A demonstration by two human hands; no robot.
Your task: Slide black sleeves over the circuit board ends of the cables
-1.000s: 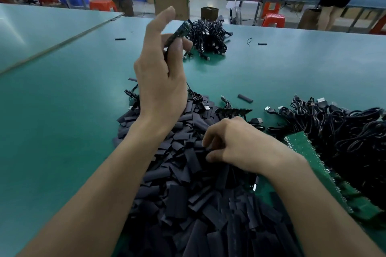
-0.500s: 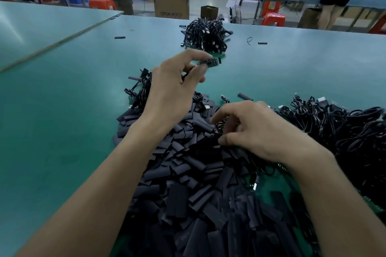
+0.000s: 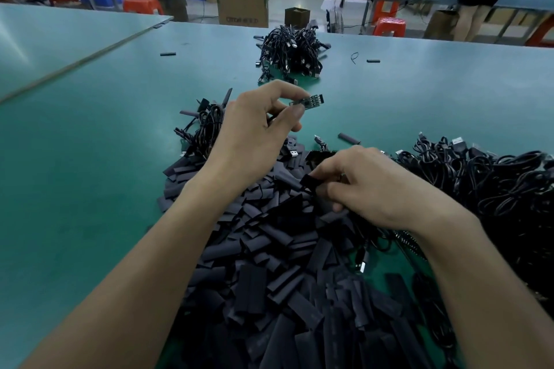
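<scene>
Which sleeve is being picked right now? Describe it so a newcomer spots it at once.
Find the heap of black sleeves on the green table. At its far side, nearer than the circuit board pinched in the left hand, the right hand pinches one sleeve. It alone sits between fingertips; the others lie loose.

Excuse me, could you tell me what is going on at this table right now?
A person is sleeving cable ends by hand. The left hand pinches a small circuit board, held up above the green table. The right hand pinches one black sleeve just over the heap of sleeves. The two are apart, so the sleeve is not yet on. A tangle of cables lies to the right, and a bundle of cables lies farther back.
</scene>
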